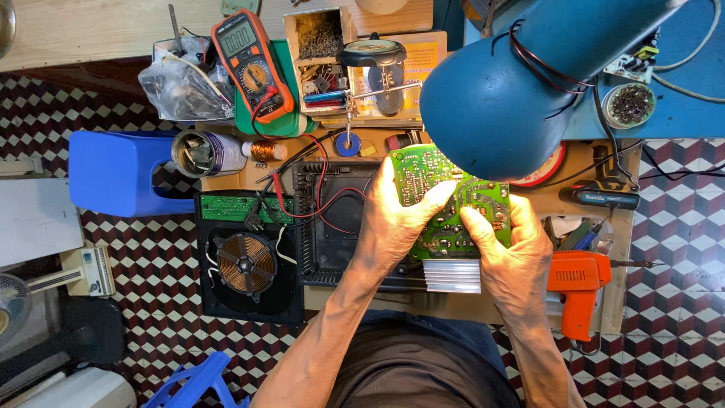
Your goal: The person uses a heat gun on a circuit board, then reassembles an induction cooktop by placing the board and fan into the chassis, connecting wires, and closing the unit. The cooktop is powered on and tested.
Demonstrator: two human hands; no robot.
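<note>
Both hands pinch the green rectangular circuit board by its edges: my left hand wraps the left side with the thumb laid across the solder face, my right hand clamps the right side, thumb on the board too. It hangs in the air above the black plastic cooker shell, right under the blue metal lamp shade. A ribbed aluminium heat sink weighs down the near edge (the heavy part), so a loose pinch could let the board tip. Red and black wires trail left toward the copper coil; I judge a tug could strain them.
</note>
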